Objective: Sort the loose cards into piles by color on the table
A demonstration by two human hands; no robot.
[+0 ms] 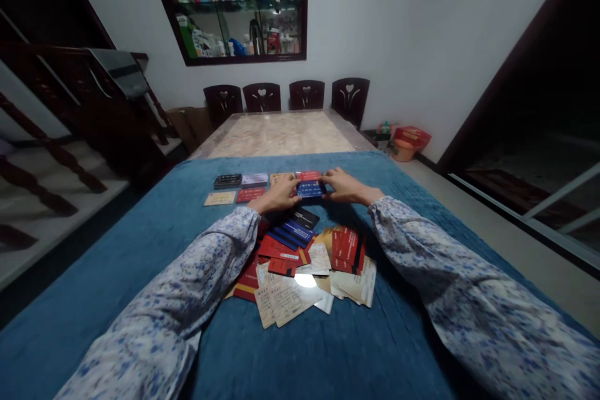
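Here, blue cloth [117, 262]: covers the near part of the table [281, 131].
Loose card pile [290, 300]: red, cream, blue and black, overlapping between my forearms.
My left hand [280, 192]: pinching the left end of the blue card [310, 189].
My right hand [344, 186]: pinching its right end.
Card's look: deep blue, rectangular, pale printing; beyond the pile, near a red card [309, 175].

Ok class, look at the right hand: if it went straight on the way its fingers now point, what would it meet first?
The blue card, right at the fingertips of the right hand; beyond it comes the left hand. Whether it would push or slide over the card is unclear.
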